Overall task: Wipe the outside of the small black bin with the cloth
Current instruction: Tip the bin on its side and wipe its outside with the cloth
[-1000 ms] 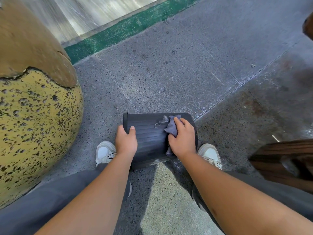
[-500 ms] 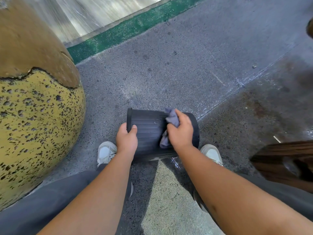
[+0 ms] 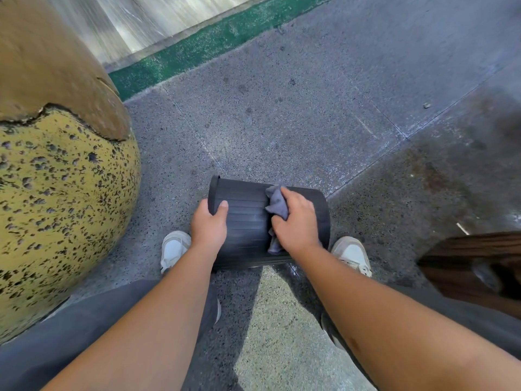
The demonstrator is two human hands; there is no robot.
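The small black ribbed bin (image 3: 245,218) lies on its side on the grey pavement, its rim pointing left, between my two white shoes. My left hand (image 3: 209,227) grips the bin near its rim end, thumb lying on the top of the wall. My right hand (image 3: 297,222) holds a crumpled grey cloth (image 3: 277,206) and presses it against the bin's outer wall toward the base end. Part of the cloth hangs below my palm.
A large yellow, pitted rounded stone object (image 3: 56,193) with a brown top stands close on the left. A dark wooden bench edge (image 3: 479,261) juts in at the right. A green painted strip (image 3: 214,43) runs along the far kerb. Open pavement lies ahead.
My right hand has slid the cloth across the bin's wall, up toward the far side. The bin has rolled slightly away. My left hand has kept its grip near the rim.
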